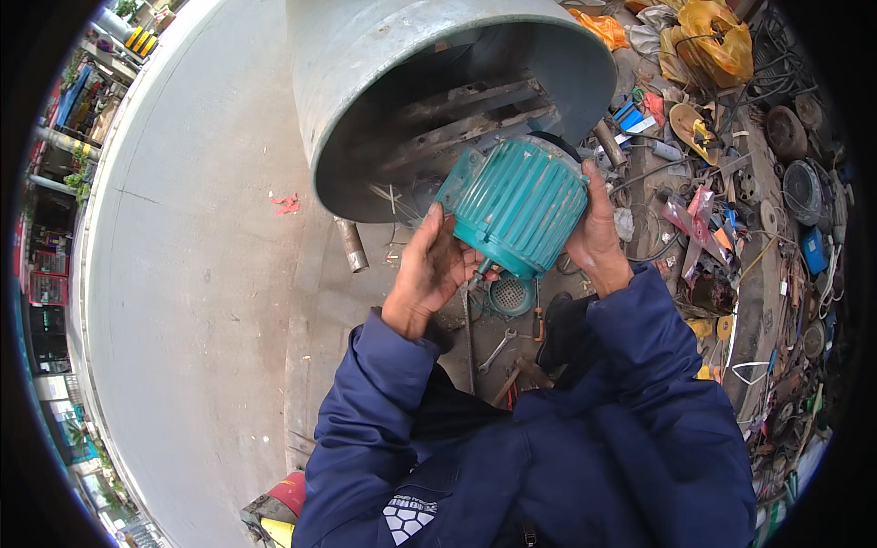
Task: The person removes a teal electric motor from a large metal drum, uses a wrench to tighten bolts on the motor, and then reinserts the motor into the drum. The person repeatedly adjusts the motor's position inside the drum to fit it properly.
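Between my two hands is a teal electric motor [525, 205] with a ribbed, finned housing, tilted, its shaft end pointing down toward me. My left hand [431, 267] supports its lower left side, fingers curled beneath near the shaft. On the opposite side my right hand [596, 228] grips the upper right edge; most of those fingers are hidden behind the motor. Just beyond it opens a large grey metal cylinder [327, 164] with metal rails [484, 114] inside. Below the motor, a round teal grille cover [511, 296] lies on the ground.
A wrench [498, 350], an orange-handled screwdriver [539, 324] and a hammer [533, 372] lie between my feet. A metal pipe piece [351, 245] rests by the cylinder. To the right spreads a clutter of scrap, cables and bags [713, 41]. A red and yellow object [285, 502] sits at lower left.
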Tool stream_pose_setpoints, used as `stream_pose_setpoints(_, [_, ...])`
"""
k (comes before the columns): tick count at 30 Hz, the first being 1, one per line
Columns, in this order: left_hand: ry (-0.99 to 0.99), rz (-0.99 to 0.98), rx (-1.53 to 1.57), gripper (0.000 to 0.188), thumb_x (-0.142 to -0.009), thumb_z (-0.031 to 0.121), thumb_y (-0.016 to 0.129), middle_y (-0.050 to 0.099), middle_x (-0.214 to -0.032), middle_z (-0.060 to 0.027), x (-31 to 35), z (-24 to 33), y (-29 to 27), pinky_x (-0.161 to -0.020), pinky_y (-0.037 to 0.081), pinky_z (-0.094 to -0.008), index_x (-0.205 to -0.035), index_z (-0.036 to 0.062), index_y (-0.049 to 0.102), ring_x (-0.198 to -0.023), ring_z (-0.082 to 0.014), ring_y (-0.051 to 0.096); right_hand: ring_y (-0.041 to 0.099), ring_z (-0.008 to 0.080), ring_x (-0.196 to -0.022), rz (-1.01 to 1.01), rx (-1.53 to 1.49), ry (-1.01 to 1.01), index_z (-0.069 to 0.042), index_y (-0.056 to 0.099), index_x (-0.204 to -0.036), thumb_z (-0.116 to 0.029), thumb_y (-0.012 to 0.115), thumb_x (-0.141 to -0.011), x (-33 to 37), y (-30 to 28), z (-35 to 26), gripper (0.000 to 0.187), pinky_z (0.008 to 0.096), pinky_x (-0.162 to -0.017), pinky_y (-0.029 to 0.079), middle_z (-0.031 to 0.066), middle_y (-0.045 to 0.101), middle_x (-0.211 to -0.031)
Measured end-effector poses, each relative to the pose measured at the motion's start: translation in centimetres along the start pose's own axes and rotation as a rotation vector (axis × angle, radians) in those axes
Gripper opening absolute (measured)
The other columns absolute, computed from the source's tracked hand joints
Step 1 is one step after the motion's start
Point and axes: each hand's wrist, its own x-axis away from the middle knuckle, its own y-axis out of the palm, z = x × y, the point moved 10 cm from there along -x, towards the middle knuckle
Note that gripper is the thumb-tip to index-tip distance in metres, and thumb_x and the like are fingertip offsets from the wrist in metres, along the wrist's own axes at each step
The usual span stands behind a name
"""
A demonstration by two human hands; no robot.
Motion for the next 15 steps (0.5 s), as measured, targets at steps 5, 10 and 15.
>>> stream_pose_setpoints(5, [-0.005,0.002,-0.123,0.071,-0.105,0.058,0.052,0.069,-0.126,-0.0173,0.7,0.5,-0.9,-0.081,0.057,-0.0454,-0.147,0.0002,0.050,-0.099,-0.0314,0.069,0.063,0.0270,-0.126,-0.110,-0.020,0.129,-0.003,0.059,-0.142,-0.058,0.068,-0.099,1.2,-0.6,0.9,0.071,0.0465,-0.112,0.047,0.0133,0.068,-0.135])
stream_pose_setpoints(10, [0.016,0.014,-0.203,0.070,-0.105,0.057,0.054,0.070,-0.124,-0.0171,0.7,0.3,-1.5,-0.079,0.058,-0.0417,-0.144,-0.0002,0.053,-0.098,-0.0296,0.071,0.062,0.0274,-0.128,-0.141,-0.133,0.202,-0.003,0.060,-0.142,-0.056,0.069,-0.098,1.6,-0.9,1.8,0.069,0.0491,-0.113,0.046,0.0125,0.067,-0.138])
stream_pose_setpoints(15, [0.008,0.081,-0.225,0.072,-0.105,0.060,0.051,0.070,-0.119,-0.0182,0.1,0.9,-2.3,-0.075,0.060,-0.0375,-0.141,-0.0012,0.055,-0.090,-0.0316,0.074,0.059,0.0298,-0.130,0.066,-0.257,0.248,-0.012,0.062,-0.141,-0.064,0.068,-0.095,1.5,-1.5,2.5,0.070,0.0535,-0.112,0.046,0.0103,0.064,-0.141])
